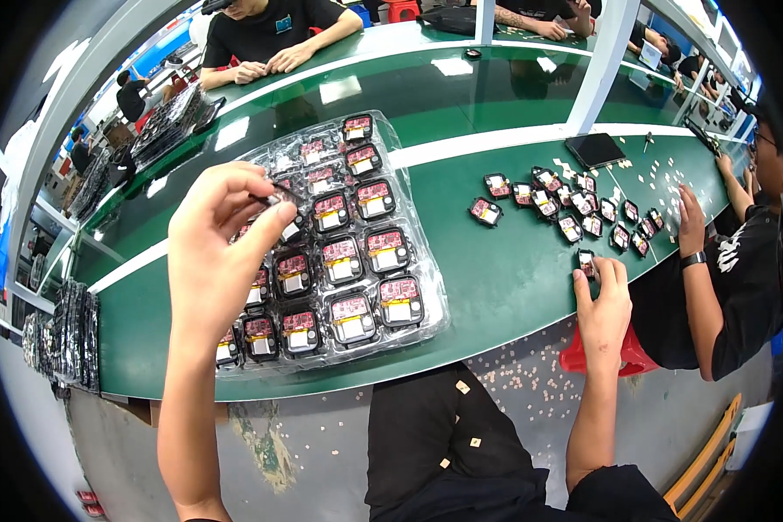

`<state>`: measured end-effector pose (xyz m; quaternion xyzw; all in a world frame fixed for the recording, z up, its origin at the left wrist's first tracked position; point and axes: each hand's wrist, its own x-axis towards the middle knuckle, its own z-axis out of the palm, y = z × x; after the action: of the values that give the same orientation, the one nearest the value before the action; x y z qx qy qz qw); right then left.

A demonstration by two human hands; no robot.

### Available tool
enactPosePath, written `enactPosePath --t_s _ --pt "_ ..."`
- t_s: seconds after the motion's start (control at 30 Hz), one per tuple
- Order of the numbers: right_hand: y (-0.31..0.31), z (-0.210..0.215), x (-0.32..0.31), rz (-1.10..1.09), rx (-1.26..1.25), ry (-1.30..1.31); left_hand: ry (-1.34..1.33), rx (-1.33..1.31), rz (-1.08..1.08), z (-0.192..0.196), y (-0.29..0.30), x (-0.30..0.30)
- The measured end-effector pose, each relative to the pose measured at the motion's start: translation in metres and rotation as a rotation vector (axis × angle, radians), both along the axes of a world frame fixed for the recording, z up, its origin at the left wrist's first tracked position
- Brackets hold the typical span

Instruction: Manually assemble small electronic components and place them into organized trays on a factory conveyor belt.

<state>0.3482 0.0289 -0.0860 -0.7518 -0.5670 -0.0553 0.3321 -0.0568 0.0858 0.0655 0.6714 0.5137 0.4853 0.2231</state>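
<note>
Looking down from the head camera, the left hand (213,252) hovers over the clear blister tray (426,317) on the green table (505,278), thumb and fingertips (265,193) pinched shut on a small dark module (280,202), while the right hand (602,300) presses its fingers closed on another small module (585,263) at the table's near edge, beside a loose cluster of modules (574,209). Each piece looks light, rigid and probably delicate on its exposed board face, so gripping the black frame edges seems safest
</note>
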Motion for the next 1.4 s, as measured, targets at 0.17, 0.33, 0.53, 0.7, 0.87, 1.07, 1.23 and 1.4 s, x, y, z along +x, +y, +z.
enactPosePath --t_s 0.17,0.33,0.53,0.7,0.87,1.07,1.23,1.4 --pt "-0.001 -0.004 0.005 0.031 0.039 0.004 0.411 0.012 0.169 -0.016 0.058 -0.022" --pt "-0.002 -0.005 0.009 0.039 0.040 0.037 0.608 0.074 0.051 -0.014 0.061 -0.011" --pt "-0.003 -0.005 0.004 0.075 0.066 0.070 0.714 -0.008 0.025 -0.012 0.047 -0.011" --pt "-0.028 0.005 -0.022 0.264 0.151 0.485 0.451 0.237 0.010 0.011 -0.029 0.033" --pt "-0.059 0.009 -0.070 0.788 0.172 0.719 0.222 0.060 -0.569 -0.033 -0.111 0.058" --pt "-0.076 0.000 -0.110 1.077 0.038 0.913 -0.519 -0.299 -0.170 -0.140 -0.159 0.103" --pt "-0.077 -0.010 -0.115 1.210 -0.095 0.891 -0.779 -0.359 -0.196 -0.166 -0.175 0.098" --pt "-0.074 -0.002 -0.123 1.048 -0.138 0.641 -0.951 -0.470 0.038 -0.164 -0.175 0.094"
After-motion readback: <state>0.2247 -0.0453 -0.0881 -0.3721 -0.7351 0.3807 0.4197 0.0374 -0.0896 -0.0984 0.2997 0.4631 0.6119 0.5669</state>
